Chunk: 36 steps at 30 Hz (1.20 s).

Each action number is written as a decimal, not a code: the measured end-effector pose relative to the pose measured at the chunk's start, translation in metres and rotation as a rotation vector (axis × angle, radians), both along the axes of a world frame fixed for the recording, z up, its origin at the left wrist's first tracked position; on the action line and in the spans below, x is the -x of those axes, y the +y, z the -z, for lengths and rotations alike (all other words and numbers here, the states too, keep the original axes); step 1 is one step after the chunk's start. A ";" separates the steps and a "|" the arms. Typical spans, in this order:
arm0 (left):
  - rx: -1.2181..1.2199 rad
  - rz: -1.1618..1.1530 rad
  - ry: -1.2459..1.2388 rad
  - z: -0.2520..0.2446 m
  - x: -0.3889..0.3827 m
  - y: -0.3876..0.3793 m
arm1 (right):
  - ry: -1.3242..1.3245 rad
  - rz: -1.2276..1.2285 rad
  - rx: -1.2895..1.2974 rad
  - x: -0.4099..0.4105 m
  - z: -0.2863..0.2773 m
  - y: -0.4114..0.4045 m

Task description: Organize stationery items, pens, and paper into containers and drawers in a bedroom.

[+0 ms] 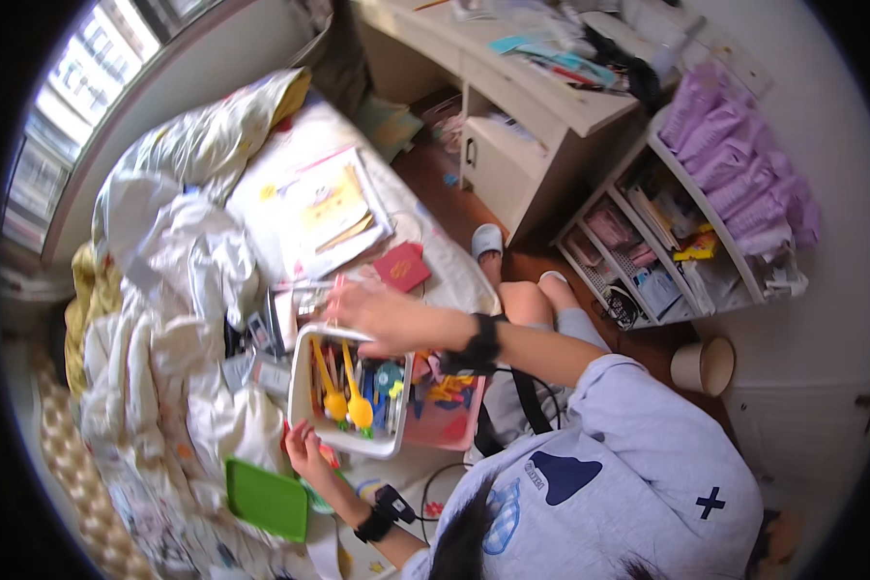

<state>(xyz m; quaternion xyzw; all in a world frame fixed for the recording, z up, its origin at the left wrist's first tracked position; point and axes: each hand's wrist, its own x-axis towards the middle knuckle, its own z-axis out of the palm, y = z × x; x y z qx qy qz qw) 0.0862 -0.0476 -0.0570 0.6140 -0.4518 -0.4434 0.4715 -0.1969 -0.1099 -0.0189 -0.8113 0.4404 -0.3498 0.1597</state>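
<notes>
A white plastic bin stands on the bed in front of me. Two yellow plastic spoons lie in it, on top of pens and other small stationery. My right hand reaches over the bin's far rim, blurred; something thin and pinkish shows at its fingertips, and whether it is gripped is unclear. My left hand is at the bin's near left corner, fingers apart and slightly curled, with nothing visible in it. Against the bin's right side sits a pink translucent box of colourful small pieces.
A green plastic lid lies left of my left hand. Beyond the bin are small boxes, a dark red booklet and papers. Crumpled bedding covers the left. A desk and a shelf unit stand across the floor.
</notes>
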 end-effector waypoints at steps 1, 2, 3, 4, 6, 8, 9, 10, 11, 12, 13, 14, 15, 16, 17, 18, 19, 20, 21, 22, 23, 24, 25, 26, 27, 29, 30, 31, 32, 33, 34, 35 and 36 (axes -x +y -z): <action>-0.020 0.031 -0.023 -0.006 0.011 -0.004 | 0.022 0.198 0.108 0.036 0.005 -0.004; -0.012 0.038 0.003 -0.007 0.012 -0.006 | 0.030 0.297 0.165 0.070 -0.029 0.002; -0.001 0.060 0.037 -0.009 0.021 -0.010 | -0.051 0.522 0.227 0.113 -0.038 0.005; 0.019 0.058 0.057 -0.012 0.027 -0.014 | -0.122 0.636 0.232 0.153 -0.053 0.008; 0.064 0.069 0.069 -0.028 0.043 -0.019 | -0.218 0.900 0.226 0.227 -0.064 0.022; 0.094 0.079 0.100 -0.045 0.062 -0.021 | -0.038 1.114 0.274 0.299 -0.080 0.034; 0.099 0.077 0.087 -0.048 0.069 -0.023 | 0.074 1.177 0.318 0.330 -0.082 0.038; 0.104 0.070 0.071 -0.050 0.073 -0.024 | 0.141 1.196 0.288 0.352 -0.082 0.039; 0.111 0.068 0.070 -0.050 0.073 -0.025 | 0.208 1.212 0.257 0.373 -0.079 0.039; 0.106 0.088 0.059 -0.048 0.071 -0.025 | 0.332 1.249 0.187 0.392 -0.079 0.041; 0.100 0.110 0.048 -0.046 0.071 -0.025 | 0.331 1.248 0.191 0.408 -0.076 0.045; 0.102 0.104 0.044 -0.049 0.074 -0.023 | 0.354 1.252 0.107 0.416 -0.076 0.045; 0.110 0.066 0.043 -0.053 0.077 -0.019 | 0.377 1.256 0.023 0.424 -0.077 0.047; 0.120 0.032 0.041 -0.055 0.080 -0.018 | 0.458 1.211 0.015 0.430 -0.076 0.047; 0.122 0.032 0.038 -0.056 0.080 -0.017 | 0.454 1.212 0.015 0.434 -0.073 0.046; 0.110 0.009 0.037 -0.055 0.078 -0.016 | 0.461 1.214 0.071 0.437 -0.069 0.047; 0.096 -0.014 0.037 -0.053 0.076 -0.015 | 0.470 1.215 0.126 0.436 -0.072 0.046; 0.092 -0.025 0.037 -0.053 0.074 -0.015 | 0.468 1.216 0.126 0.436 -0.076 0.043; 0.092 -0.023 0.035 -0.052 0.072 -0.015 | 0.394 1.221 0.094 0.436 -0.080 0.041; 0.104 -0.021 0.034 -0.052 0.070 -0.016 | 0.321 1.224 0.061 0.436 -0.082 0.037; 0.117 -0.019 0.034 -0.051 0.069 -0.016 | 0.320 1.226 0.059 0.438 -0.083 0.033; 0.117 -0.016 0.015 -0.053 0.069 -0.016 | 0.251 1.259 -0.009 0.440 -0.084 0.027; 0.117 -0.015 0.013 -0.054 0.070 -0.016 | 0.182 1.290 -0.078 0.441 -0.085 0.021; 0.120 -0.008 -0.007 -0.056 0.071 -0.015 | 0.181 1.291 -0.079 0.441 -0.086 0.016; 0.123 -0.002 -0.027 -0.058 0.072 -0.015 | 0.190 1.338 -0.126 0.440 -0.088 0.010; 0.125 -0.005 -0.031 -0.060 0.074 -0.013 | 0.198 1.382 -0.174 0.435 -0.091 0.001; 0.128 -0.009 -0.035 -0.061 0.075 -0.012 | 0.265 1.452 -0.182 0.428 -0.096 -0.005; 0.129 -0.015 -0.037 -0.063 0.077 -0.010 | 0.333 1.521 -0.190 0.422 -0.100 -0.009; 0.122 -0.040 -0.043 -0.065 0.079 -0.008 | 0.331 1.515 -0.189 0.417 -0.102 -0.012; 0.114 -0.060 -0.048 -0.066 0.080 -0.006 | 0.369 1.485 -0.185 0.413 -0.105 -0.012; 0.113 -0.063 -0.047 -0.067 0.079 -0.005 | 0.407 1.454 -0.181 0.411 -0.107 -0.012; 0.112 -0.068 -0.048 -0.067 0.078 -0.005 | 0.408 1.451 -0.180 0.417 -0.101 -0.016; 0.112 -0.066 -0.046 -0.067 0.079 -0.005 | 0.393 1.463 -0.148 0.431 -0.092 -0.020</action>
